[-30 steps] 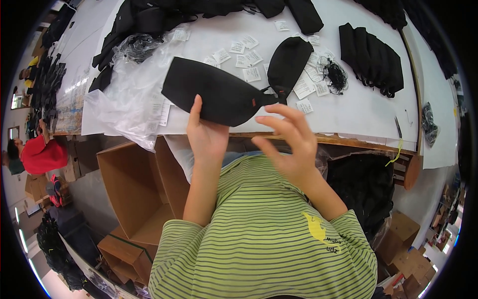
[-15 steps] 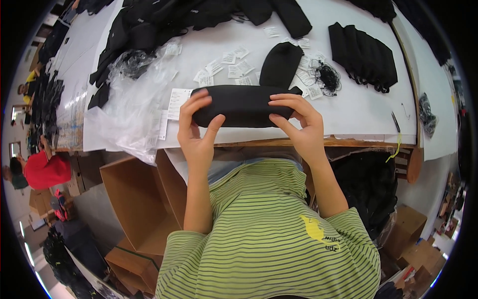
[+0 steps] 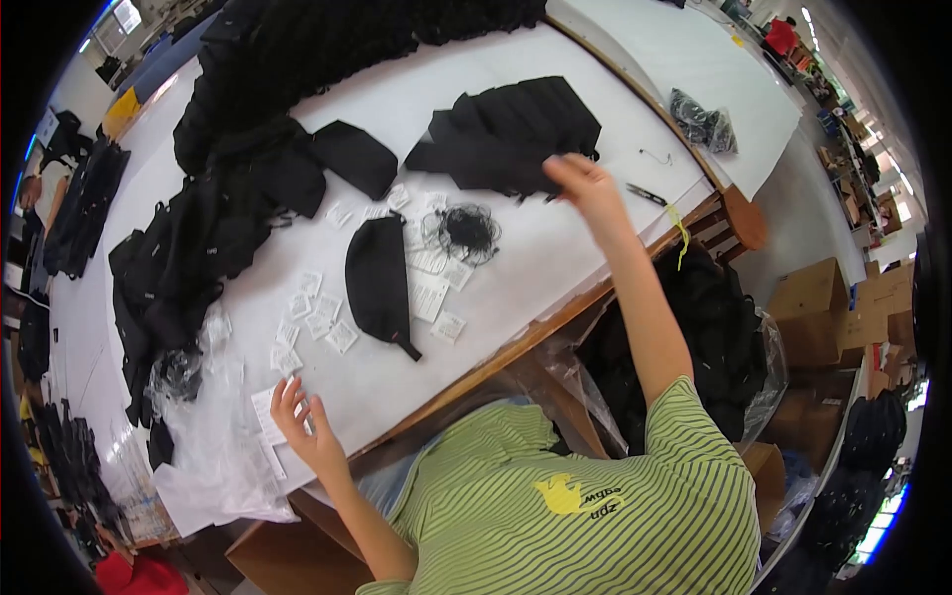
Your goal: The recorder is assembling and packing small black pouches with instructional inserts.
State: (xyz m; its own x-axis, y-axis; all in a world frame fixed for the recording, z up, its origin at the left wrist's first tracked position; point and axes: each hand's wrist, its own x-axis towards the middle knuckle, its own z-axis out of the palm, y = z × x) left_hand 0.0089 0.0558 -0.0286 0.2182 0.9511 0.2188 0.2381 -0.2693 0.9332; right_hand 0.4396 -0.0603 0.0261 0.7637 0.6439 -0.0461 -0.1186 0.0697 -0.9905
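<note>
At the right, my right hand (image 3: pixel 587 188) has its fingers bent over the end of a black fabric pouch (image 3: pixel 464 163), which lies against the front of a stack of similar black pouches (image 3: pixel 535 111). The fingers are slightly blurred. My left hand (image 3: pixel 302 421) hovers by the table's near edge with fingers apart and holds nothing. Beside it lie white printed tags (image 3: pixel 317 315) and a long white label strip (image 3: pixel 266 424). Between my hands, a crescent-shaped black pouch (image 3: pixel 378 283) rests on the table, next to a tangle of thin black cords (image 3: pixel 468 230).
A large heap of black bags (image 3: pixel 223 169) spans the left and back of the table (image 3: pixel 506 288). Clear plastic bags (image 3: pixel 223 436) lie at left. Dark snips (image 3: pixel 647 194) sit near the right edge. Below stand a bag of black goods (image 3: pixel 684 342) and cardboard boxes (image 3: pixel 808 297).
My hands have parted. The pouch held between them is now at the stack on the right, under my right hand. My left hand has let go, and the view has turned.
</note>
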